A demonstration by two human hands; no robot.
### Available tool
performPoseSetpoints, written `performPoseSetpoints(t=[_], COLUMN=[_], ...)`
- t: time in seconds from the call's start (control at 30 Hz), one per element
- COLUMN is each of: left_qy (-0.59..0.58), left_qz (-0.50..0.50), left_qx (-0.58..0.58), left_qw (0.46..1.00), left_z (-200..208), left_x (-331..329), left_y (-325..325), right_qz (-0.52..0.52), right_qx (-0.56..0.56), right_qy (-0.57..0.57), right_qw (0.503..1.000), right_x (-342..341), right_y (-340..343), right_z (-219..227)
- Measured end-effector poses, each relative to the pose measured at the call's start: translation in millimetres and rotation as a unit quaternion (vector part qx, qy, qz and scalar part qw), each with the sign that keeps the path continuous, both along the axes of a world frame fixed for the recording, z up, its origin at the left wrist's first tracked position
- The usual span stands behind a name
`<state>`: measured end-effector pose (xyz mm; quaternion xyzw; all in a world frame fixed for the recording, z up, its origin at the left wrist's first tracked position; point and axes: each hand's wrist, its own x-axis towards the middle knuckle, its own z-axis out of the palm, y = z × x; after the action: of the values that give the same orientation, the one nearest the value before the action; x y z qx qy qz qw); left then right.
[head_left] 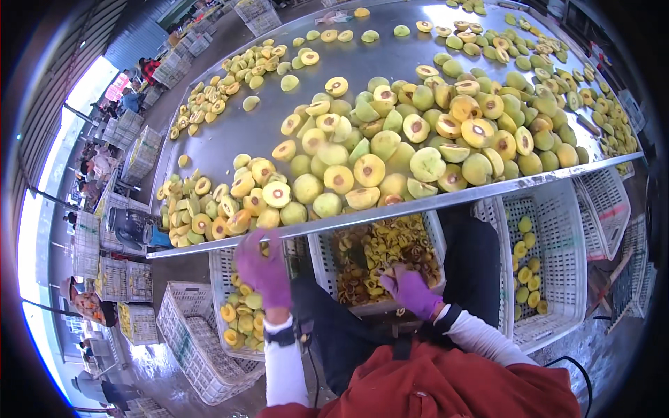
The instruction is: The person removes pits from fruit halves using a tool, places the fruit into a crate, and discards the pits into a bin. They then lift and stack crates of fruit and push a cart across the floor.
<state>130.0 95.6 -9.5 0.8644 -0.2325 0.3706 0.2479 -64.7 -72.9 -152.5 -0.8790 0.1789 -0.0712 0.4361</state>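
My left hand (263, 272), in a purple glove, is at the metal table's front edge, above a crate of halved fruit (244, 313). Its fingers are curled, and a yellowish patch shows between them; what they hold is not clear. My right hand (414, 291), also gloved in purple, is closed over a crate of fruit scraps (380, 254) between my knees. Anything in its grip is too small to name. A large heap of green-yellow fruit halves (369, 171), plum-like with reddish-brown centres, lies cut side up and down on the metal table (244, 146).
A white crate (550, 265) with a few fruit halves stands to my right, beside more crates (603, 209). Nested white crates (202, 341) are on the floor at my left. Other people (90, 299) and stacked crates (125, 279) are farther left. A black cable (582, 373) curves near my right arm.
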Motion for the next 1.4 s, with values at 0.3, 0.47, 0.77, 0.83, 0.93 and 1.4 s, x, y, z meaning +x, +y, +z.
performPoseSetpoints(t=[0.3, 0.47, 0.77, 0.83, 0.93, 1.4], left_qy=[0.39, 0.465, 0.009, 0.014, 0.048, 0.33], left_qz=[-0.109, -0.169, -0.418, -0.357, -0.316, -0.315], left_qx=[0.329, 0.34, 0.27, 0.39, 0.523, 0.331], left_qw=[0.853, 0.8, 0.868, 0.849, 0.79, 0.826], left_z=[25, 37, 14, 1, 4, 30], left_x=[24, 52, 39, 30, 34, 65], left_y=[-186, -179, -181, -208, -222, -223], right_qz=[0.001, 0.009, -0.006, 0.0, -0.026, -0.003], right_qx=[0.099, 0.095, 0.067, 0.05, 0.122, 0.122], right_qy=[0.018, -0.006, 0.0, 0.007, -0.009, -0.08], right_qw=[0.995, 0.995, 0.998, 0.999, 0.992, 0.989], right_x=[16, 18, -4, -4, -7, -26], right_y=[-2, -3, -9, -11, -16, -56], right_z=[19, 7, 5, 19, 26, 85])
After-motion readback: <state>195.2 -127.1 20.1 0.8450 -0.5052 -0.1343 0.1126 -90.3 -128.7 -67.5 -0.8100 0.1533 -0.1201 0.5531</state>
